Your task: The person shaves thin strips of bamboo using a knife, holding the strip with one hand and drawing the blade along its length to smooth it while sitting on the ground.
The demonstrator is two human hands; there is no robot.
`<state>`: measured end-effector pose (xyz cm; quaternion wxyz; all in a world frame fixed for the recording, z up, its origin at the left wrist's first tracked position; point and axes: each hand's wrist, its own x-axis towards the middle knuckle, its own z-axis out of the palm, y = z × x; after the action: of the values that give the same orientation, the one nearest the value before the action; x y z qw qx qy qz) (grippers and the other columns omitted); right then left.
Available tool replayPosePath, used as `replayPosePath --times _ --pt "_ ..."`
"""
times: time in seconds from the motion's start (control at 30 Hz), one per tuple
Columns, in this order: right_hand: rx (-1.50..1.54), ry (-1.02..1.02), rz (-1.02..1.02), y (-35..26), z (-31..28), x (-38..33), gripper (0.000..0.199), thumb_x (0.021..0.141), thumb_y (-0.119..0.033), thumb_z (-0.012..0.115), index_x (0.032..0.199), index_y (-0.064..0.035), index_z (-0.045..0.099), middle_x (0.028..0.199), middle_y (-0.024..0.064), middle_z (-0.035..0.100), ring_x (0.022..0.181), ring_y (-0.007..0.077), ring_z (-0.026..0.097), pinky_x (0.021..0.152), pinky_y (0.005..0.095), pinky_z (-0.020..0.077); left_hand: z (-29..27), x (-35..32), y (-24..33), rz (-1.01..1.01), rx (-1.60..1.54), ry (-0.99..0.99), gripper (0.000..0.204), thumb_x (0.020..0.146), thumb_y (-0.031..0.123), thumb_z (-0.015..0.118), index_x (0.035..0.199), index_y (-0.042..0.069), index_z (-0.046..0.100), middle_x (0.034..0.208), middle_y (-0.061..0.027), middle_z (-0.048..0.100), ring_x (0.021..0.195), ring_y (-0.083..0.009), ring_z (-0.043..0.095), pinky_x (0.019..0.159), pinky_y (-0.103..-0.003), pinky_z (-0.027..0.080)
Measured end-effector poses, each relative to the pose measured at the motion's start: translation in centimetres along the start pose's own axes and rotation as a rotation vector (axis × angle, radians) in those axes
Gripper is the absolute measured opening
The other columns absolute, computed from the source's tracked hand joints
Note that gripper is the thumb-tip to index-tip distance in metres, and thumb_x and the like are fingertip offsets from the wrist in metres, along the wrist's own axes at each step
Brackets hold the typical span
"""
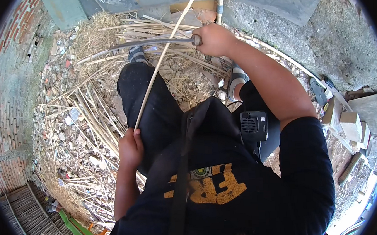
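A long pale bamboo strip (154,78) slants from the left up to the far middle, over my left thigh. My left hand (130,148) is closed round its near end, thumb on top. Farther off, my right hand (216,39) is closed on the handle of a long machete (148,42); the handle is mostly hidden in the fist. Its dark, slightly curved blade points left and crosses the strip near the strip's upper part. Whether blade and strip touch, I cannot tell.
Split bamboo strips (93,106) lie on the rubble at left and far middle, beside dry shavings (97,30). A brick wall (9,82) stands left. Wooden blocks (351,126) are at right, a black device (254,126) hangs by my right leg, and green-orange cloth (80,227) lies near left.
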<state>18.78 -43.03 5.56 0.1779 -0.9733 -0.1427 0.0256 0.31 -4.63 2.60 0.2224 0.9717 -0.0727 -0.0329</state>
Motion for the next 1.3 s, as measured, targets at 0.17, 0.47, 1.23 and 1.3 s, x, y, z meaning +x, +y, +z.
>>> replayPosePath --times 0.17,0.47,1.23,1.3 --pt "-0.079 0.003 -0.113 -3.5 -0.9 -1.9 0.024 0.075 -0.019 0.067 0.097 -0.0072 0.068 0.086 0.0172 0.071 0.085 0.0359 0.070 0.077 0.0454 0.0571 0.2 -0.7 -0.7 -0.017 0.036 0.011 0.031 0.104 0.026 0.047 0.084 0.003 0.050 0.066 -0.0266 0.058 0.064 -0.0506 0.057 0.057 -0.057 0.042" --pt "-0.073 -0.060 -0.007 -2.8 -0.5 -1.3 0.023 0.080 -0.023 0.066 0.101 -0.0138 0.069 0.092 0.0128 0.071 0.091 0.0328 0.070 0.079 0.0471 0.0560 0.1 -0.3 -0.3 -0.003 0.038 0.040 0.031 0.104 0.025 0.047 0.083 0.002 0.052 0.065 -0.0271 0.058 0.063 -0.0506 0.058 0.057 -0.058 0.042" --pt "0.002 0.039 0.058 -0.1 -0.3 -1.3 0.023 0.082 -0.018 0.060 0.102 -0.0143 0.071 0.095 0.0142 0.073 0.091 0.0314 0.071 0.084 0.0447 0.0561 0.0 -0.3 0.3 -0.013 0.064 0.022 0.032 0.104 0.027 0.048 0.082 0.003 0.050 0.065 -0.0268 0.057 0.064 -0.0499 0.058 0.057 -0.058 0.042" --pt "-0.050 -0.032 0.017 -2.3 -0.4 -1.7 0.023 0.082 -0.019 0.062 0.103 -0.0161 0.071 0.093 0.0132 0.073 0.091 0.0309 0.071 0.083 0.0454 0.0560 0.1 -0.6 0.0 -0.031 0.056 0.038 0.032 0.103 0.027 0.049 0.082 0.003 0.050 0.064 -0.0268 0.057 0.064 -0.0500 0.058 0.057 -0.058 0.042"
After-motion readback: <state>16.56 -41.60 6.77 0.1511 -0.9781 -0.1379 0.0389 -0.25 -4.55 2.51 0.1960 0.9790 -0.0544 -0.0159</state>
